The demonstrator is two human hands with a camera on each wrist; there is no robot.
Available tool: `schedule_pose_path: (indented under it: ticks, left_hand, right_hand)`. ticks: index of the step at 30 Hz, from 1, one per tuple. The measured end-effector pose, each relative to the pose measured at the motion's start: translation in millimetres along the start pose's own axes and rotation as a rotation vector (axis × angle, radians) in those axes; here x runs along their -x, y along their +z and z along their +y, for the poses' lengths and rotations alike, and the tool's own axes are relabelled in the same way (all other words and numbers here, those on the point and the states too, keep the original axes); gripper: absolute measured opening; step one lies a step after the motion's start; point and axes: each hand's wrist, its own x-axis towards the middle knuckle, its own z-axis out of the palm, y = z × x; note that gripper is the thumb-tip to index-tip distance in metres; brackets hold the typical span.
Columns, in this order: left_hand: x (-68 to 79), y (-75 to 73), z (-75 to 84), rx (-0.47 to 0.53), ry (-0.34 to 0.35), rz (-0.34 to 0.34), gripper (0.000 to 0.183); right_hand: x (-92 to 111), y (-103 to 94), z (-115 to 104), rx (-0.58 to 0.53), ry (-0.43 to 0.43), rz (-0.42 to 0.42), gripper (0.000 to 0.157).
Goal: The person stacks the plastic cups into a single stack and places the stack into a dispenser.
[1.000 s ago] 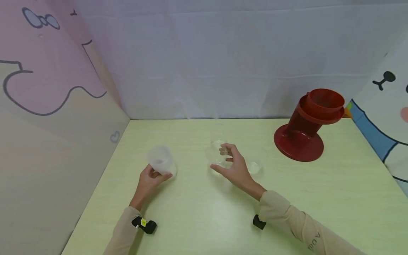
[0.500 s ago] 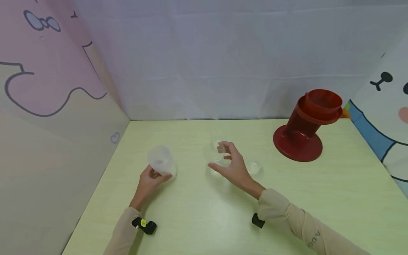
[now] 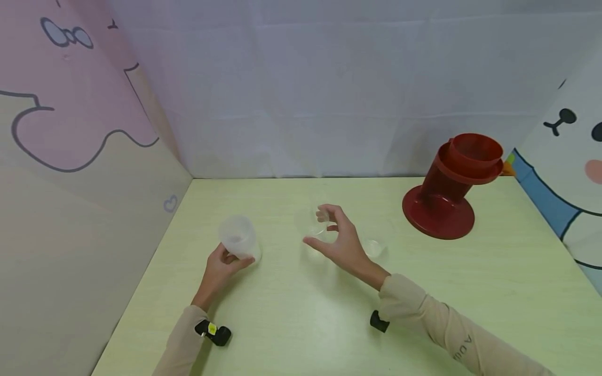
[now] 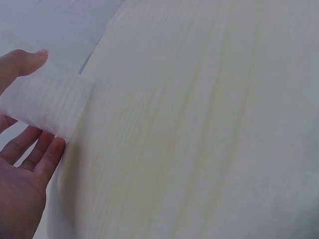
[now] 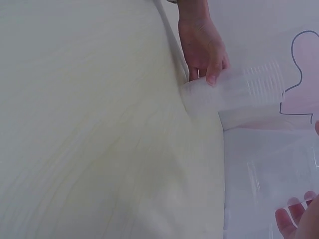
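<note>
while our left hand (image 3: 224,267) curls round a translucent cup stack (image 3: 238,235) on the table (image 3: 301,324), our right hand (image 3: 342,241) grasps a clear cup (image 3: 311,223) with thumb and fingers, between that stack and a second cup (image 3: 373,247).

Free gap between cup stack (image 3: 236,235) and clear cup (image 3: 310,223) in right fingers (image 3: 335,210); rightward obstacles: second cup (image 3: 373,248), red stand (image 3: 447,183)
</note>
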Motion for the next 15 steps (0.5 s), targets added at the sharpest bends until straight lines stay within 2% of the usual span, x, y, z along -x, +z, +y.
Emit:
schedule_pose_path:
  ticks: [8,15]
  left_hand:
    - [-0.3,0.0,-1.3,-0.011,0.021,-0.001,0.067]
    - [-10.1,-2.1,-28.1,0.013,0.009,0.009,0.07]
  right_hand:
    - [-4,-0.1,-5,0.007,-0.022,0.004,0.062]
    - [-8,0.2,-11,-0.004,-0.059,0.003,0.062]
